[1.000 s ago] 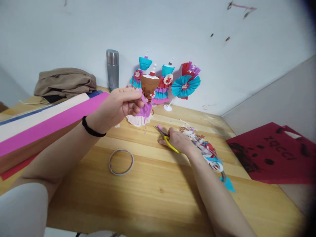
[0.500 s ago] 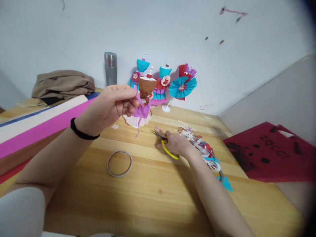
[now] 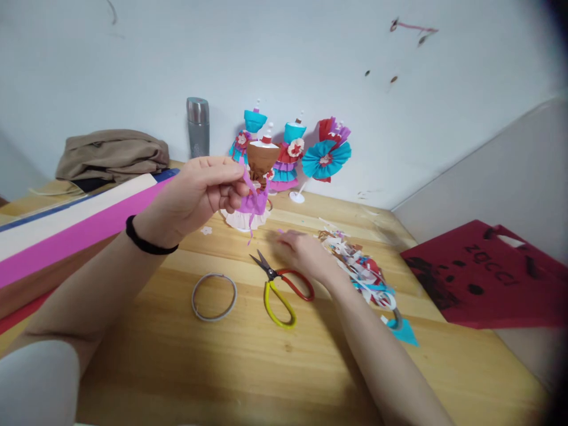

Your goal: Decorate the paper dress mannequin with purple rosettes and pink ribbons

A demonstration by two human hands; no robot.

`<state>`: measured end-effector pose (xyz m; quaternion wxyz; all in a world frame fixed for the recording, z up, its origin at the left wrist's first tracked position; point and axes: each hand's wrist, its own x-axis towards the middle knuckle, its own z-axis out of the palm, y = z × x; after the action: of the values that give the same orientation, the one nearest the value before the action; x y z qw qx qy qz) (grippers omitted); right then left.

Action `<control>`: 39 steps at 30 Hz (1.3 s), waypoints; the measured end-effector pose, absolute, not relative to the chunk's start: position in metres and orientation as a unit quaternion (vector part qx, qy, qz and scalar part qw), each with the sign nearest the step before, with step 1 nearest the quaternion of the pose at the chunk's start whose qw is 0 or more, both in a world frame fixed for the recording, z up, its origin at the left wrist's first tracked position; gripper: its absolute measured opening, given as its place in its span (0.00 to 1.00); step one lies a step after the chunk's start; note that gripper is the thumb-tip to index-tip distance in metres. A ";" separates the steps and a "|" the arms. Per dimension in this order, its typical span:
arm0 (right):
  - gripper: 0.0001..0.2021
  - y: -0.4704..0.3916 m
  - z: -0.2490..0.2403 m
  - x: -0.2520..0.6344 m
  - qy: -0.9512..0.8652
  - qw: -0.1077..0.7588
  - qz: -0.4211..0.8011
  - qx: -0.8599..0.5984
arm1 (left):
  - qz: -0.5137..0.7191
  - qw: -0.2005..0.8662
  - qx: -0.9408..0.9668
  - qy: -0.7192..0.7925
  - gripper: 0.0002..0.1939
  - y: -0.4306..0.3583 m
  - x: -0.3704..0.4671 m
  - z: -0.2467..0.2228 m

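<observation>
My left hand is raised, thumb and finger pinched on a thin purple crepe-paper strip whose tail dangles. Behind the strip stands a small dress-form figure with a brown bodice and pale ruffled skirt, partly hidden by the hand. My right hand is low over the table, empty, its fingers stretched toward a tiny purple scrap; the fingertips are blurred. Scissors with one red and one yellow handle lie with blades apart, just left of the right hand.
A wire ring lies front left; a paper flower is beyond it. Paper scraps are heaped right, near a red bag. More dressed figures, a flask, cloth and coloured paper sheets stand or lie around.
My right hand has let go of the scissors, which now lie nearer to me on the table. It has shifted slightly left, toward the purple scrap. My left hand stays nearly still.
</observation>
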<state>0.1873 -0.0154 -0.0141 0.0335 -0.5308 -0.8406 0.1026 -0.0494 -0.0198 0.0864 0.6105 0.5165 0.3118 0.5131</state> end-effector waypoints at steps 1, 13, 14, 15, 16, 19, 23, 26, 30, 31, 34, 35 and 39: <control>0.17 -0.008 -0.022 0.190 -0.844 0.077 0.135 -0.513 | 0.512 0.615 0.513 0.310 0.15 -0.019 -0.049 0.086; 0.29 -0.024 -0.006 0.185 -0.702 0.410 0.421 -0.403 | 0.479 0.650 0.506 0.302 0.12 -0.016 -0.039 0.072; 0.33 -0.030 -0.003 0.172 -0.675 0.440 0.482 -0.344 | 0.473 0.651 0.511 0.302 0.11 -0.016 -0.038 0.071; 0.34 -0.036 -0.001 0.162 -0.641 0.459 0.533 -0.306 | 0.469 0.650 0.515 0.303 0.11 -0.015 -0.037 0.069; 0.33 -0.041 0.000 0.153 -0.600 0.474 0.575 -0.292 | 0.466 0.649 0.519 0.305 0.11 -0.014 -0.037 0.068; 0.20 -0.048 0.005 0.143 -0.487 0.483 0.661 -0.305 | 0.463 0.644 0.518 0.320 0.10 -0.011 -0.037 0.065; 0.14 -0.049 0.019 0.150 -0.439 0.456 0.708 -0.313 | 0.454 0.641 0.523 0.331 0.08 -0.007 -0.037 0.060; 0.17 -0.044 0.032 0.154 -0.473 0.456 0.676 -0.333 | 0.442 0.625 0.547 0.337 0.09 -0.005 -0.040 0.061; 0.15 -0.032 0.046 0.157 -0.592 0.462 0.530 -0.395 | 0.394 0.524 0.635 0.410 0.11 -0.004 -0.054 0.071; 0.14 -0.030 0.049 0.158 -0.631 0.457 0.476 -0.409 | 0.371 0.486 0.664 0.431 0.11 -0.003 -0.059 0.075; 0.08 -0.024 0.058 0.161 -0.741 0.427 0.298 -0.424 | 0.292 0.388 0.741 0.463 0.14 -0.004 -0.075 0.084; 0.07 -0.023 0.061 0.161 -0.771 0.410 0.241 -0.424 | 0.273 0.359 0.761 0.467 0.16 -0.005 -0.079 0.086; 0.06 -0.019 0.071 0.157 -0.864 0.293 0.087 -0.401 | 0.329 0.251 0.784 0.462 0.18 -0.008 -0.084 0.087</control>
<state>0.1570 -0.0188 0.0706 0.2927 -0.4010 -0.8638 0.0865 -0.0837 -0.0077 0.0875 0.2511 0.7844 0.4617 0.3294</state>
